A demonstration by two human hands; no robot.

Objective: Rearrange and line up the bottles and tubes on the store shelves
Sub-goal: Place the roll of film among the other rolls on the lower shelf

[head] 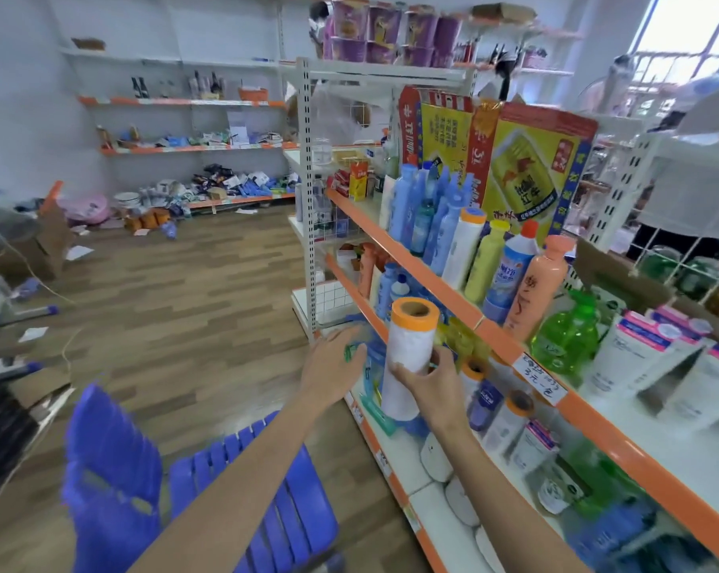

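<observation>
While right hand (426, 376) grips white tube (407, 357), left hand (335, 359) open, fingers straight

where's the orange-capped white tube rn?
Head view, centre: the white tube is upright in the right hand, before the lower shelf edge, with the left hand beside it.

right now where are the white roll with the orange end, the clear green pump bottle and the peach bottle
white roll with orange end (407, 357), head view, white middle
clear green pump bottle (566, 337), head view, body
peach bottle (535, 291), head view, body

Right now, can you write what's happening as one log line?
right hand: holds white roll with orange top | left hand: open, at green packet | place: orange-edged shelf
</observation>
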